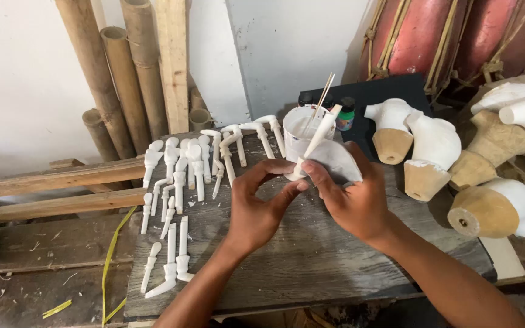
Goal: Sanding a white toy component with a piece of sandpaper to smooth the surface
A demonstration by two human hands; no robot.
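Both my hands meet over a dark wooden board [311,261]. My left hand [256,209] pinches the lower end of a slim white-painted wooden piece [316,141] that slants up to the right. My right hand [350,194] holds a sheet of grey sandpaper [335,159] wrapped against the same piece, fingers touching its lower end. Behind them stands a white plastic cup [299,124] with thin sticks in it.
Several white painted arm-like pieces [180,176] lie in rows on the board's left and back. White and bare-wood torso shapes [432,155] sit at right. Small paint bottles [345,114] stand behind the cup. Bamboo poles [116,79] lean on the wall; wooden planks [56,182] lie left.
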